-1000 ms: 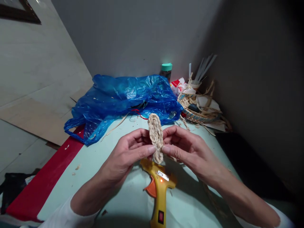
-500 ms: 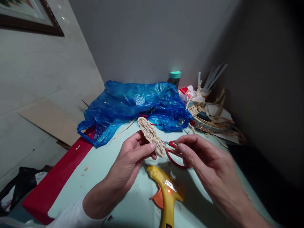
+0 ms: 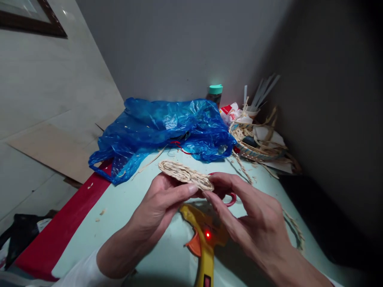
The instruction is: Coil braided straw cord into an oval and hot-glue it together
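Observation:
A flat oval coil of braided straw cord (image 3: 184, 172) is held up over the table, its long side tilted slightly down to the right. My left hand (image 3: 163, 199) grips it from below, thumb along its near edge. My right hand (image 3: 251, 203) pinches its right end between thumb and forefinger. Just below lies a yellow glue gun (image 3: 206, 251) with an orange trigger and a lit red light. Behind my right fingers, part of a red scissors handle (image 3: 231, 199) shows; the rest is hidden. A length of braided cord (image 3: 296, 229) curves out past my right hand.
A crumpled blue plastic bag (image 3: 161, 123) spreads across the back of the table. At the back right are a woven basket (image 3: 257, 151) with straw strips, a cup of white sticks (image 3: 253, 113) and a jar with a green lid (image 3: 215, 93). A dark flat object (image 3: 317, 219) lies right.
The coil has turned from steep to nearly level. My right hand has moved left from the loose cord onto the coil's end, covering more of the scissors. The view has shifted slightly.

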`<state>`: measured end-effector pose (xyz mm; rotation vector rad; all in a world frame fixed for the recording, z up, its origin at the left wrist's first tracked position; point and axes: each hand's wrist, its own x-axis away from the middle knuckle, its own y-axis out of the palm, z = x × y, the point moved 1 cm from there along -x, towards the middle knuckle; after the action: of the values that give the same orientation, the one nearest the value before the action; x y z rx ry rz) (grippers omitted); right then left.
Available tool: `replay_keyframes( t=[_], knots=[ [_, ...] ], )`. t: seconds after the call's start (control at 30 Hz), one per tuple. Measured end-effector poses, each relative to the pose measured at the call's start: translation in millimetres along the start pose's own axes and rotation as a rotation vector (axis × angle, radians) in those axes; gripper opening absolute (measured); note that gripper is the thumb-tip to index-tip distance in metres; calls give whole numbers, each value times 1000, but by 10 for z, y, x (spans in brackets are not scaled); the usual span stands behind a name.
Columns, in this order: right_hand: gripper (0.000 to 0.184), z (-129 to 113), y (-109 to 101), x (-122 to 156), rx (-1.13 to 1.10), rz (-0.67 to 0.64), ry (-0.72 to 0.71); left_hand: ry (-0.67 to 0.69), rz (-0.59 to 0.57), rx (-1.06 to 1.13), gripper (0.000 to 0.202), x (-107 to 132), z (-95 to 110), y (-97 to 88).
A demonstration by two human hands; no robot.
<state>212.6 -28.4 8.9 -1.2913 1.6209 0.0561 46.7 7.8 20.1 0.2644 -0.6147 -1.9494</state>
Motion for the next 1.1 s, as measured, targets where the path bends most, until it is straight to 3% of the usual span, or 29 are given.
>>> replay_keyframes(
  t=[0.23, 0.33, 0.47, 0.73, 0.83, 0.97, 1.1],
  knots=[
    [17, 59, -17, -9, 6, 42, -186, -47, 113, -141, 29, -43, 320, -254],
    [21, 44, -2, -1, -53, 12, -216, -81, 5, -309, 27, -73, 401, -343],
    [21, 23, 18, 16, -78, 5, -213, -117, -134, -533, 24, -50, 385, -348],
    [14, 58, -4, -7, -31, -20, -139, -66, -79, -804, 17, 16, 456, -272],
    [17, 65, -10, 2, -54, -36, -153, -63, -74, -823, 19, 19, 465, -243],
    [17, 74, 12, 45, -80, -68, -127, -156, -57, -766, 16, 17, 374, -208],
    [19, 65, 4, 27, 3, -56, -131, -174, -23, -678, 14, 13, 282, -194]
  ],
)
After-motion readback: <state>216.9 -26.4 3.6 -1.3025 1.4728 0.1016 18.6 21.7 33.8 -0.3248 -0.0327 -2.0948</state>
